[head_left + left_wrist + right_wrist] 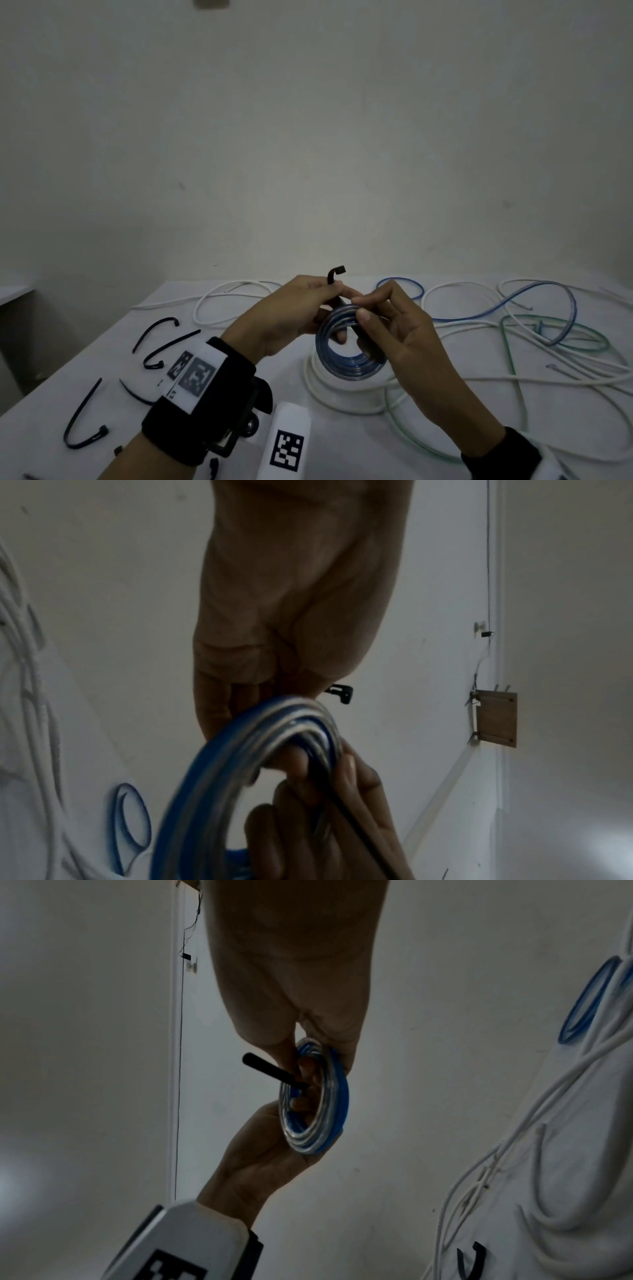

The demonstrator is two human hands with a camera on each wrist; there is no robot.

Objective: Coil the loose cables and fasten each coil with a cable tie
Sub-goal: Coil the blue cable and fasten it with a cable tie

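Observation:
A small coil of blue and clear cable [349,363] is held up above the table between both hands. My left hand [301,308] has fingers through the coil and pinches a black cable tie [337,273] near its bent head end, which sticks up. My right hand [394,318] pinches the tie's strap where it crosses the coil's top right. In the left wrist view the coil [240,764] fills the lower middle, with the tie's head [341,692] beside my fingers. From the right wrist, the tie's tail [270,1070] pokes out left of the coil [316,1096].
Several spare black cable ties [156,334] lie on the white table [239,445] at the left. Loose white cables [342,394], a blue cable [513,301] and a green cable [513,346] sprawl across the middle and right. The table's left edge is near the ties.

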